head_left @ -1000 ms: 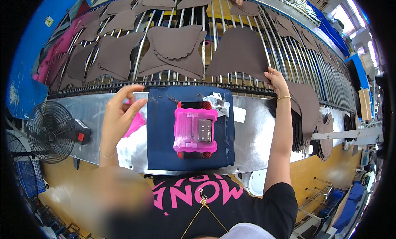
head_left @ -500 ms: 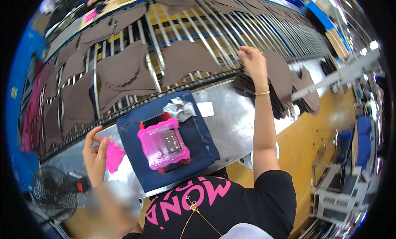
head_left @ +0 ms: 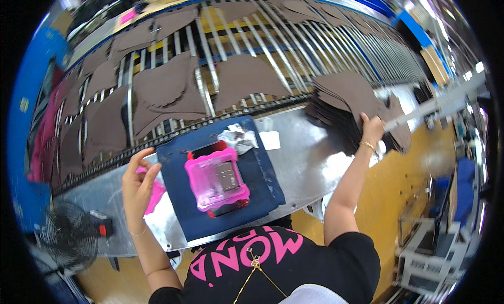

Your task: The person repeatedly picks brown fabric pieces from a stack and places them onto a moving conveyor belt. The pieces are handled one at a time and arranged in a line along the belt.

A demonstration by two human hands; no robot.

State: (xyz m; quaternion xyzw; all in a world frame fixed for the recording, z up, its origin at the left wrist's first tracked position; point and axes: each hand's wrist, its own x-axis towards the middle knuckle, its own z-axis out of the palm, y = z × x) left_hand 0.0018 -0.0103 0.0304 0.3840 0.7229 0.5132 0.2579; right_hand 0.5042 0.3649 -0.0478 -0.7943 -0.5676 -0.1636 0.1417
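My right hand (head_left: 373, 130) is at the near right edge of a stack of dark brown cut pieces (head_left: 344, 97), its fingers bent around the edge and partly hidden. How many pieces it grips, I cannot tell. My left hand (head_left: 139, 180) hovers with thumb and fingers apart, holding nothing, over a flat pink piece (head_left: 156, 198) that it partly covers. Between my hands lies a dark blue mat (head_left: 181, 209). On it sits a pink translucent frame with a wavy rim (head_left: 210, 199), above a red-edged black part (head_left: 223, 209). A dark grey rectangle (head_left: 227, 176) shows in the frame.
Beyond the metal table (head_left: 299, 173) runs a slatted conveyor (head_left: 268, 47) carrying several brown pieces (head_left: 247, 78). A crumpled silvery wrapper (head_left: 239, 139) and a white card (head_left: 270, 140) lie at the mat's far side. A black fan (head_left: 68, 236) stands left; a grey bar (head_left: 436, 104) crosses at right.
My right hand has come down and rightward from above the far side of the stack to its near right edge. My left hand has shifted slightly right; the whole view has also shifted.
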